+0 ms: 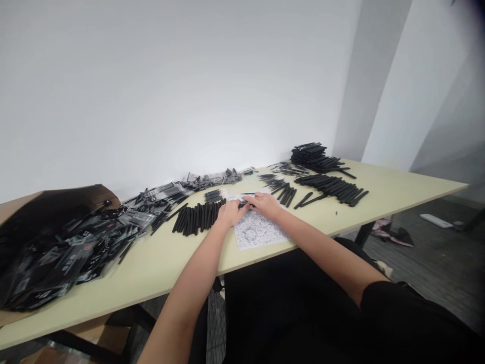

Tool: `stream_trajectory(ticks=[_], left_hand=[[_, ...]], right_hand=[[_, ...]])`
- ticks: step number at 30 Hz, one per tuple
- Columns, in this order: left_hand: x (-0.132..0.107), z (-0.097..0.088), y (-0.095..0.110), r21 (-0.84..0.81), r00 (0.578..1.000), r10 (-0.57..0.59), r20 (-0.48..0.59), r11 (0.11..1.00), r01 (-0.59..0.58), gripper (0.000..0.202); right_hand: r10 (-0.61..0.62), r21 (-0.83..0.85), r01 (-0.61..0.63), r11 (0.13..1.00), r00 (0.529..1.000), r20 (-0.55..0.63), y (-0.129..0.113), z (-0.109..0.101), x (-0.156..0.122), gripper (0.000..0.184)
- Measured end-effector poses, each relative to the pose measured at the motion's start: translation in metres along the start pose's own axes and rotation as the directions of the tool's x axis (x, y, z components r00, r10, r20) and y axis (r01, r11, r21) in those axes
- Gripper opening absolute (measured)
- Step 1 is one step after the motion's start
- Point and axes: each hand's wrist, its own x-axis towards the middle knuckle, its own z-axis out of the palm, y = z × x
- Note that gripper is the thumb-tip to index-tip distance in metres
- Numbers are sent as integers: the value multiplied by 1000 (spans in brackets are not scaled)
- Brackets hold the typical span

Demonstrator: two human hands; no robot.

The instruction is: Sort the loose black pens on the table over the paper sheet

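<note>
Both my hands meet over a sheet of paper covered in dark scribbles. My left hand is closed, its fingers curled round a slim black pen that is mostly hidden. On the pen's other side, my right hand pinches it with thumb and finger. Just left of my left hand lies a row of black pen barrels. Behind that row sit several thin dark sticks. Beyond my right hand are thin refill-like sticks and a few short black barrels.
To the right lie a row of black pens and a higher pile. An open brown box or bag with black printed packets stands at left. Clear packets line the wall. The table's front edge is close to my body.
</note>
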Motion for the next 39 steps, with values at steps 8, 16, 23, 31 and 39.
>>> stream_trajectory(ticks=[8, 16, 23, 31, 39], left_hand=[[1, 0, 0, 19, 1000, -14, -14, 1000, 14, 46], [1, 1, 0, 24, 999, -50, -13, 998, 50, 47], [-1, -1, 1, 6, 999, -29, -17, 1000, 29, 50], [0, 1, 0, -32, 998, -53, -26, 998, 52, 46], [2, -1, -1, -76, 991, -113, -75, 991, 108, 50]], right_hand=[[-4, 33, 5, 999, 1000, -21, 0, 0, -1, 29], [7, 47, -8, 999, 1000, 25, 4, 4, -1, 23], [-46, 47, 47, 998, 999, -21, 5, 4, 0, 26], [22, 74, -19, 997, 999, -40, 4, 3, -1, 19], [252, 60, -251, 966, 968, -5, 3, 1, -3, 35]])
